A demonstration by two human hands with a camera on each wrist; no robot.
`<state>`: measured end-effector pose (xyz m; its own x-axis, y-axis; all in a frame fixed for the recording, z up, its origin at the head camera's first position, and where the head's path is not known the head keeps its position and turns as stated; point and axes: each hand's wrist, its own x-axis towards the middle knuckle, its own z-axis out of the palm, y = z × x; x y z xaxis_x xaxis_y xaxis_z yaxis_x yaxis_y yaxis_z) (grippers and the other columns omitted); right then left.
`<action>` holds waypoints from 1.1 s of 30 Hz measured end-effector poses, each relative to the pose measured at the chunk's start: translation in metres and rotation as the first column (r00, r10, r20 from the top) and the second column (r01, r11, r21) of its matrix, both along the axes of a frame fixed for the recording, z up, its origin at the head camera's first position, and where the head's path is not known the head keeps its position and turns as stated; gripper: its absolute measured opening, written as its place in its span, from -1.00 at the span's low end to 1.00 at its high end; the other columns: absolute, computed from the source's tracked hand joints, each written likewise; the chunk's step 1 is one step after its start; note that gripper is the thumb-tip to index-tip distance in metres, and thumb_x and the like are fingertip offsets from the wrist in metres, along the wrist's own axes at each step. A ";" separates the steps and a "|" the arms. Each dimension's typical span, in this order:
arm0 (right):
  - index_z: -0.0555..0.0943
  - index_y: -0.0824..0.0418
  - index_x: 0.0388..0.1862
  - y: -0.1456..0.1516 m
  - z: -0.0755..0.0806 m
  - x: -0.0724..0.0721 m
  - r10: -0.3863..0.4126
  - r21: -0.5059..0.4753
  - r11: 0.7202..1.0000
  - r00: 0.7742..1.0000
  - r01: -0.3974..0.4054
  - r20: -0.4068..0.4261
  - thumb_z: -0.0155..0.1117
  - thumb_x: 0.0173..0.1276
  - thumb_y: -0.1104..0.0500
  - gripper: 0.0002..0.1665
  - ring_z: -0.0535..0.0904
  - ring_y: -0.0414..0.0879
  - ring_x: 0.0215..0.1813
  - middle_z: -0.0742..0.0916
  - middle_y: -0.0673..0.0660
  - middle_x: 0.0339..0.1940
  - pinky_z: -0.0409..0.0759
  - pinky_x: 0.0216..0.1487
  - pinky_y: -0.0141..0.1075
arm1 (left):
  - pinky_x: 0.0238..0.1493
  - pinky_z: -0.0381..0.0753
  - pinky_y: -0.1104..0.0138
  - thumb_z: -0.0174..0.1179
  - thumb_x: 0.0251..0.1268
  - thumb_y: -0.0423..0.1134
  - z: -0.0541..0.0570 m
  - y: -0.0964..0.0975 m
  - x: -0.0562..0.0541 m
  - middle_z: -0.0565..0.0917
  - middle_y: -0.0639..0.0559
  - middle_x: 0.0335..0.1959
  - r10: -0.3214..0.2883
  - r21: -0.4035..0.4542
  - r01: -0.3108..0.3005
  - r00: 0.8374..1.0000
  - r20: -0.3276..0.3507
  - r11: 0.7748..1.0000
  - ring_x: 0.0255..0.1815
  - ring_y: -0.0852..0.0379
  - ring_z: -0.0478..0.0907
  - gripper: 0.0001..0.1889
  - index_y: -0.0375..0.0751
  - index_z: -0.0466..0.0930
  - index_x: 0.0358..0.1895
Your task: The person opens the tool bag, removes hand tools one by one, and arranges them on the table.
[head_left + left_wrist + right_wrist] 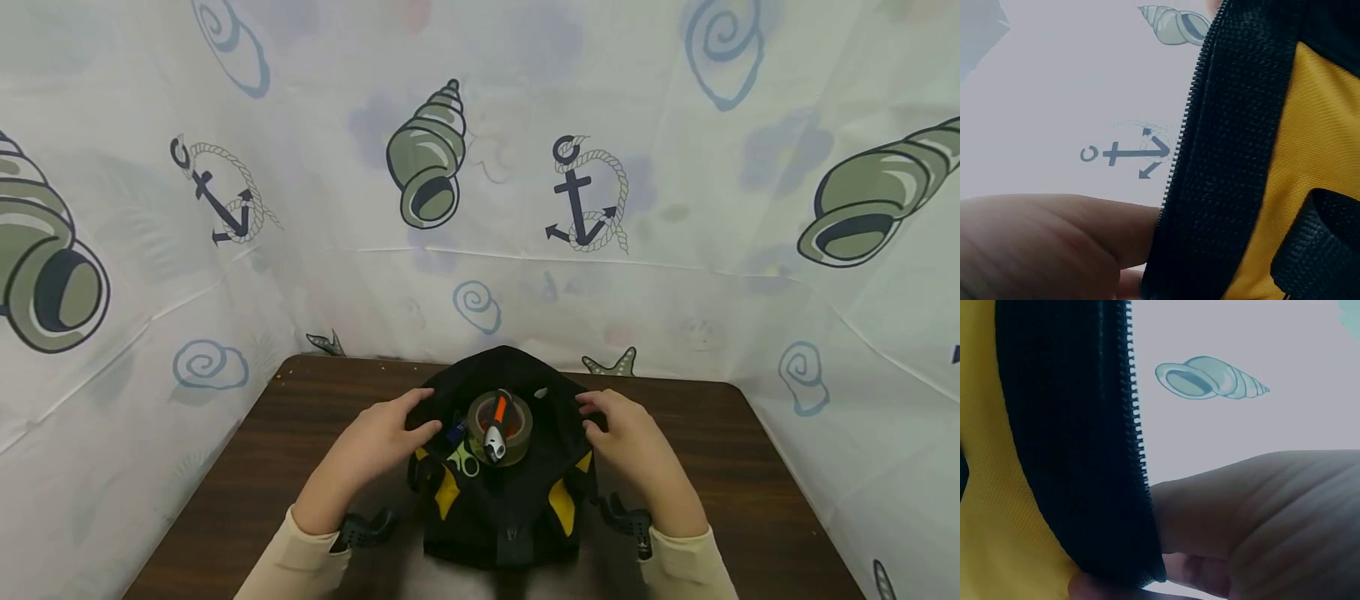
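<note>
A black bag with yellow panels stands on the table, its zippered mouth open. Inside lie a roll of tape, a utility knife in orange, black and grey resting across it, green-handled scissors and a small blue item. My left hand grips the bag's left rim; in the left wrist view its thumb passes behind the zipper edge. Opposite it, my right hand holds the right rim, with the thumb behind the zipper teeth and a fingertip low on the yellow side.
The dark wooden table extends to both sides of the bag. A white cloth printed with shells and anchors hangs behind it and along both sides.
</note>
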<state>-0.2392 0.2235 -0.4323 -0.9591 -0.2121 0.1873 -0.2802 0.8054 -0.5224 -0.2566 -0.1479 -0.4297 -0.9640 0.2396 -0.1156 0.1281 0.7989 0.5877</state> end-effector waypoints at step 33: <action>0.72 -0.01 0.19 -0.090 0.069 0.007 0.083 -0.201 0.978 0.988 -0.055 0.132 0.43 0.59 -0.05 -0.70 0.65 -0.12 -0.24 0.79 0.00 -0.12 0.66 -0.17 -0.18 | 0.34 0.63 -0.24 0.37 0.33 0.46 0.001 -0.006 0.006 0.62 -0.05 0.52 -0.122 0.050 0.119 0.991 0.054 0.992 0.39 -0.12 0.66 0.08 0.46 -0.06 0.80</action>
<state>-0.2322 0.1332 -0.3637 -0.9631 -0.2510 0.0975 -0.2447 0.6649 -0.7057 -0.2505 -0.1538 -0.4289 -0.9199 0.3600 -0.1556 0.1868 0.7510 0.6333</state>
